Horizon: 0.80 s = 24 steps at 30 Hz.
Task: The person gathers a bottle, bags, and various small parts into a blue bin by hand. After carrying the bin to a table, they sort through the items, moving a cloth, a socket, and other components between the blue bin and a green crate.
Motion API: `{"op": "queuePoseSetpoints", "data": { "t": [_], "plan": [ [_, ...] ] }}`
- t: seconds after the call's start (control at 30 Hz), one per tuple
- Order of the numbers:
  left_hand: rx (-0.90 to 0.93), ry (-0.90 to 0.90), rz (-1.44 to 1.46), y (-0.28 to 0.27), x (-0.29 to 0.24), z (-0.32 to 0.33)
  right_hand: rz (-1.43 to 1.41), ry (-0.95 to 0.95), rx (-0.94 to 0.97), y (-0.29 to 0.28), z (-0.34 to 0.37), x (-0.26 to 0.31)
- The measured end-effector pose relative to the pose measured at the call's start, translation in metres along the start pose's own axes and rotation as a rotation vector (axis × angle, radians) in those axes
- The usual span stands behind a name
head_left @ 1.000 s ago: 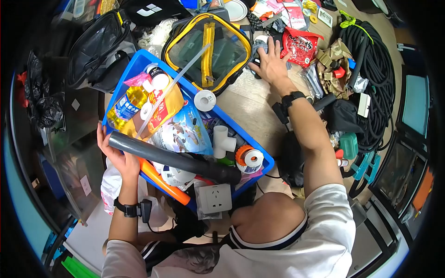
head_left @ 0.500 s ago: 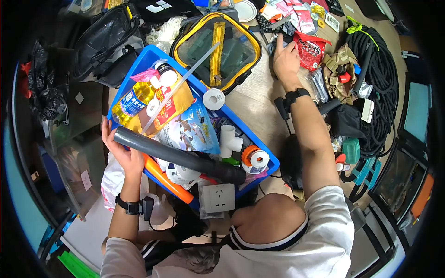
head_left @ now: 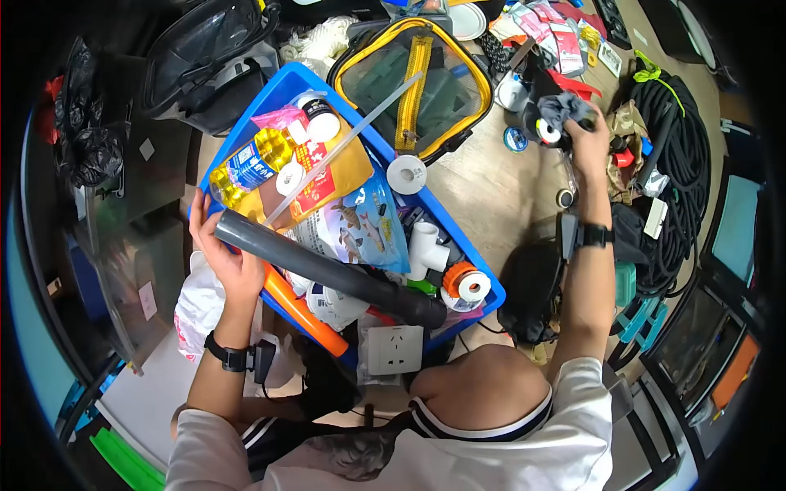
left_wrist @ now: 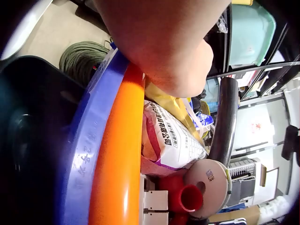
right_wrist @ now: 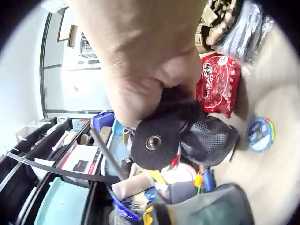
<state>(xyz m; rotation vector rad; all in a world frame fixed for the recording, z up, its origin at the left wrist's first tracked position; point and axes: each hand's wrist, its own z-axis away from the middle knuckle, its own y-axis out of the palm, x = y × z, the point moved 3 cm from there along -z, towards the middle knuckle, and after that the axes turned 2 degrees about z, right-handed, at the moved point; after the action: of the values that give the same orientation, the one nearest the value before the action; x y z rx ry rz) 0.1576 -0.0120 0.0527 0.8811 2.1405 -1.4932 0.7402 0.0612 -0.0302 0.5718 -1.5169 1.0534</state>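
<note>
My left hand (head_left: 229, 254) grips the left end of a blue bin (head_left: 458, 237) at its rim, beside the end of a dark grey pipe (head_left: 327, 266). In the left wrist view an orange tube (left_wrist: 124, 154) runs along the rim under that hand, and its fingertips are hidden. My right hand (head_left: 588, 139) holds a bunched dark mesh cloth (right_wrist: 208, 140) with a black snap-button strap (right_wrist: 154, 143) above the floor. A white-ended roll (head_left: 548, 129) shows against the bundle. A small blue-rimmed round tub (head_left: 515, 139) lies close by.
The bin holds an oil bottle (head_left: 254, 168), a blue bag (head_left: 360, 225) and a white pipe tee (head_left: 426, 250). Behind it stands a yellow-edged clear case (head_left: 467, 61). A coiled black hose (head_left: 688, 164) and a red packet (right_wrist: 218, 84) are at the right.
My right hand has come up from the floor and back to the right, now with the dark mesh bundle in it. My left hand stays at the bin.
</note>
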Motion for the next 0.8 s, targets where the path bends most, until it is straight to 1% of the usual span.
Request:
{"op": "queuePoseSetpoints", "data": {
  "t": [0.03, 0.1, 0.17, 0.2, 0.27, 0.3, 0.33, 0.37, 0.43, 0.47, 0.5, 0.53, 0.57, 0.63, 0.7, 0.77, 0.8],
  "plan": [
    [0.012, -0.007, 0.000, -0.001, 0.000, 0.000, -0.230, 0.046, 0.009, -0.001, 0.023, 0.022],
    [0.016, -0.011, -0.002, 0.001, -0.002, -0.002, -0.192, -0.013, 0.040, -0.006, 0.047, 0.052],
    [-0.058, 0.008, 0.055, 0.002, -0.006, -0.003, -0.200, -0.097, 0.076, -0.008, 0.069, 0.090],
    [-0.053, 0.019, 0.054, 0.001, -0.007, -0.003, -0.152, -0.220, 0.121, -0.014, 0.071, 0.099],
    [-0.044, 0.010, 0.062, 0.001, -0.006, -0.003, -0.092, -0.325, 0.080, -0.028, 0.086, 0.117],
    [-0.038, -0.004, 0.054, 0.000, -0.004, -0.001, -0.163, -0.339, 0.142, -0.031, 0.089, 0.128],
    [-0.043, -0.018, -0.005, -0.001, -0.003, -0.001, -0.072, -0.385, 0.178, -0.035, 0.096, 0.140],
    [-0.062, -0.008, 0.024, -0.001, -0.003, 0.000, 0.016, -0.435, 0.210, -0.034, 0.100, 0.152],
    [-0.100, -0.013, 0.104, -0.002, 0.000, 0.001, 0.153, -0.524, 0.216, -0.002, 0.111, 0.182],
    [-0.134, -0.018, 0.210, 0.000, 0.003, 0.002, -0.151, -0.685, 0.411, 0.020, 0.112, 0.191],
    [-0.159, -0.022, 0.266, 0.000, 0.003, 0.002, -0.354, -0.616, 0.541, 0.066, 0.135, 0.228],
    [-0.202, -0.032, 0.325, 0.001, 0.003, 0.003, -0.163, -0.831, 0.765, 0.074, 0.127, 0.236],
    [-0.244, -0.039, 0.385, 0.000, 0.004, 0.002, -0.503, -0.882, 1.184, 0.107, 0.109, 0.246],
    [-0.263, -0.060, 0.390, -0.003, 0.005, 0.002, -0.400, -0.991, 1.346, 0.139, 0.118, 0.261],
    [-0.309, -0.040, 0.511, -0.002, 0.007, 0.002, -0.311, -1.023, 1.324, 0.163, 0.126, 0.271],
    [-0.315, -0.059, 0.548, -0.004, 0.009, 0.003, -0.028, -1.190, 1.209, 0.182, 0.134, 0.286],
    [-0.328, -0.060, 0.588, -0.003, 0.009, 0.003, 0.055, -1.239, 1.151, 0.196, 0.136, 0.288]
  ]
}}
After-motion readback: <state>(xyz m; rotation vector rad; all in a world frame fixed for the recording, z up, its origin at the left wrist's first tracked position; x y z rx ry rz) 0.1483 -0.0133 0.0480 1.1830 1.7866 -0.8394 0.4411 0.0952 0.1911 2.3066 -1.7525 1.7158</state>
